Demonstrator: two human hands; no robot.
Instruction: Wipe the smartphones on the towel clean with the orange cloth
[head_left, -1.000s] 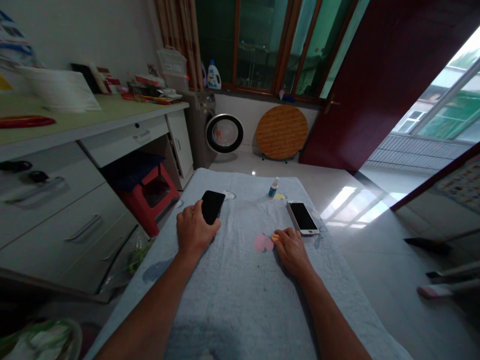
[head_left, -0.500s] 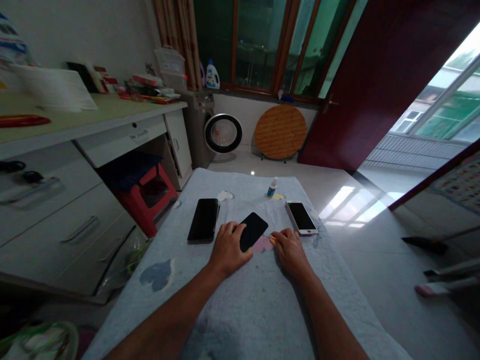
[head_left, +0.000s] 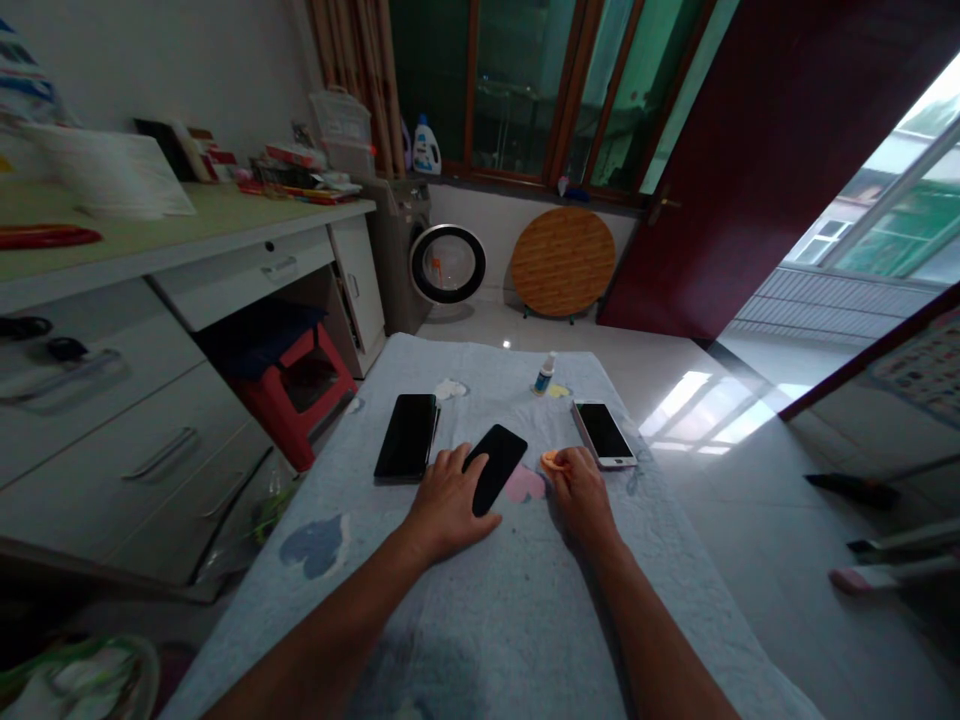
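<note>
My left hand (head_left: 444,508) grips a black smartphone (head_left: 498,468) by its edges, fingers along the far-left side and thumb at the near end. The phone lies at a slant on or just over the cloth-covered table (head_left: 517,600). My right hand (head_left: 583,495) is closed on a small, crumpled orange cloth (head_left: 553,461), which pokes out past the fingertips. A larger black phone or tablet (head_left: 406,438) lies left of my left hand. Beyond my right hand lies a white phone (head_left: 604,434) with a dark screen. A small spray bottle (head_left: 544,374) stands upright near the far edge.
Along the left runs a desk (head_left: 247,218) with drawers, a red stool (head_left: 300,390) under it. Past the table are a washing machine with its round door (head_left: 448,264) open and a round wooden board (head_left: 562,262) against the wall. A dark red door (head_left: 720,170) stands at the right.
The smartphone has turned more upright and shifted slightly left and nearer, with my left fingers spread further over its edge. More of the orange cloth shows at my right fingertips.
</note>
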